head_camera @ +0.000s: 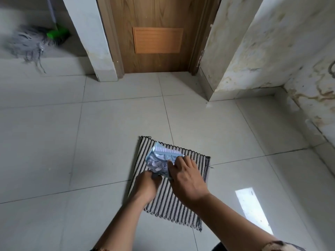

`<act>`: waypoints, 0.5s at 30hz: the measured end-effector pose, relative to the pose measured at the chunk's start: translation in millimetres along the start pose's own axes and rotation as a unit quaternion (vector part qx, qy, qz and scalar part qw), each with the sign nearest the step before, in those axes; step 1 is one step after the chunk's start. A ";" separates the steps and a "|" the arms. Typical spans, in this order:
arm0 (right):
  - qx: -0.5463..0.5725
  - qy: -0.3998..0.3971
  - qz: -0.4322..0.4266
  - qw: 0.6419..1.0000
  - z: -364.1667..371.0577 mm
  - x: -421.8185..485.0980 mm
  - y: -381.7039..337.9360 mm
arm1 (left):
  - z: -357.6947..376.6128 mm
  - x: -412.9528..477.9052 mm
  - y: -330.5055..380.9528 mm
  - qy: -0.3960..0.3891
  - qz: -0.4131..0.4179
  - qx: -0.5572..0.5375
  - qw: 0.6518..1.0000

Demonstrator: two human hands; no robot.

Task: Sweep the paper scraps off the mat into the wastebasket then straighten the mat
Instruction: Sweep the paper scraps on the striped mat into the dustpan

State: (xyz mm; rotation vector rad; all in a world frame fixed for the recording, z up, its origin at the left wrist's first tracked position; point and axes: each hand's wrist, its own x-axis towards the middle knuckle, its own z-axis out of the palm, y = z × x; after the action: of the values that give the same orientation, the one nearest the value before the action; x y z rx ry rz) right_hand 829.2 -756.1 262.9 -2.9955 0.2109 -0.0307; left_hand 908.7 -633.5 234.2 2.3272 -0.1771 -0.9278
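Leaning over the mat (169, 205), you have both forearms running in from the bottom edge and meeting at the basket (165, 153).

Basket: small, pale blue, slotted wall. It lies tipped on its side on the far half of the mat, with its mouth turned toward you and to your left.

Scraps (157, 164): white shreds bunched inside the basket's mouth.

Right hand (186, 176): back of the hand up, wrist bent slightly inward, forearm crossing the mat's near right corner. The fingers (178, 161) lie close together, draped over the basket's upper side, while the thumb hooks at the rim of the mouth. This hand grips the basket.

Left hand (147, 185): low, just above the mat or on it, knuckles toward the camera, pushed up against the mouth's near edge. Its fingers curl under and away from view. You cannot tell from here whether they pinch scraps, hold the rim, or hold nothing.

Mat: grey and cream stripes, fringed ends. It sits skewed against the grout lines of the tiled floor (90, 142).

Surroundings: a wooden door (155, 19) straight ahead and a mop (27, 42) at far left, blurred.
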 end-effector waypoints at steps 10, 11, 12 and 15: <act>0.000 0.027 0.027 0.999 -282.2 -31.0 -14.9 | -149.4 -172.5 186.6 -0.035 0.067 0.053 0.996; -0.002 0.030 0.024 0.999 -308.7 -35.5 -15.6 | -159.7 -186.2 200.7 -0.041 0.071 0.045 0.996; -0.006 0.034 0.018 0.999 -332.6 -40.0 -16.3 | -168.2 -198.4 211.7 -0.047 0.073 0.035 0.996; -0.016 0.055 0.012 0.998 -385.4 -51.1 -15.0 | -186.6 -228.8 242.5 -0.071 0.076 0.010 0.995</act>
State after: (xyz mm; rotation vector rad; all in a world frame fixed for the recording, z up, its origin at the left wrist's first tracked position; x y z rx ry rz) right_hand 769.1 -786.7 646.2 -3.0253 0.2615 -0.1920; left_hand 885.8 -657.4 614.8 2.2306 -0.4164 -1.0175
